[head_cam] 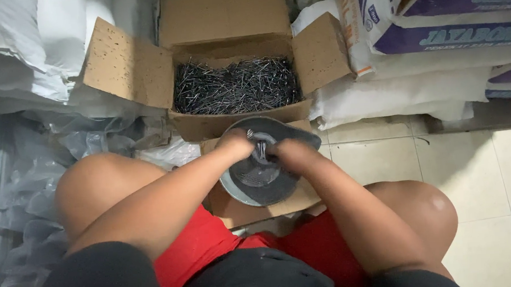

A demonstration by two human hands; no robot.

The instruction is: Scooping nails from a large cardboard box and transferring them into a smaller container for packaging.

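My left hand (235,144) and right hand (287,152) meet over the grey metal pan (257,181), both closed around one small bundle of nails (261,149) pinched between the fingertips; the pan sits at six o'clock from the open cardboard box (206,127), resting on the flap of cardboard (235,210) between my knees; a few loose nails lie in its bottom, at six o'clock from the bundle. To do this well, I judge, the nails should be kept parallel, points all one way, and held low over the pan so any that slip fall inside rather than onto the tiled floor (469,163); a light, even squeeze seems wiser than a hard one, since the points could prick the palm. Both forearms run in from five and seven o'clock and converge, wrists bent slightly inward, knuckles up, elbows tucked inside my bare knees. The heap of dark nails (236,86) fills the box at twelve o'clock; white sacks (379,92) lie stacked at two o'clock, crumpled clear plastic (44,170) at nine.
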